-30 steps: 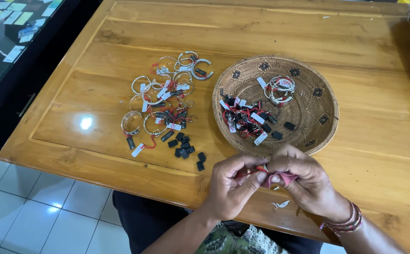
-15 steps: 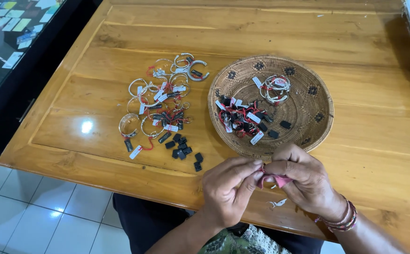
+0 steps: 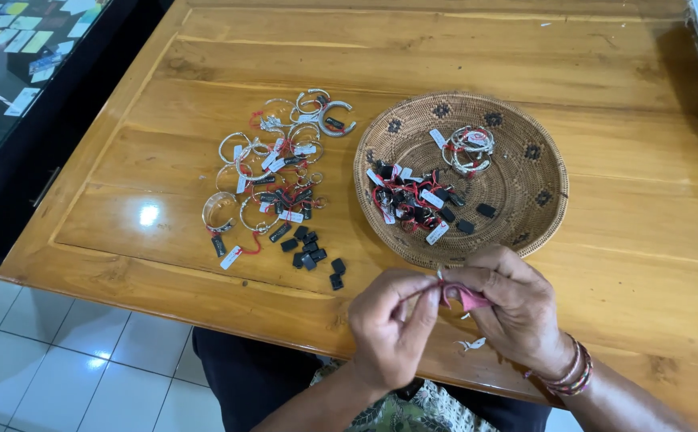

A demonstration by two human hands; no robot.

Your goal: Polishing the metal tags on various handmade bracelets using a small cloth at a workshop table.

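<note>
Since the earlier frame the two hands had barely shifted, staying pressed together at the near edge of the table (image 3: 621,240). The left hand (image 3: 389,324) pinched a thin red thread (image 3: 423,293) between thumb and fingertips; the right hand (image 3: 517,312) gripped a small pink-red piece (image 3: 471,299), its exact kind too small to tell. Judging by this, the step in hand was working the thread at that piece, which would call for a steady, fine pinch. A woven basket (image 3: 537,172) just beyond the hands held tagged pieces with red thread. Silver bangles (image 3: 273,172) and small black tags (image 3: 310,254) lay to its left.
</note>
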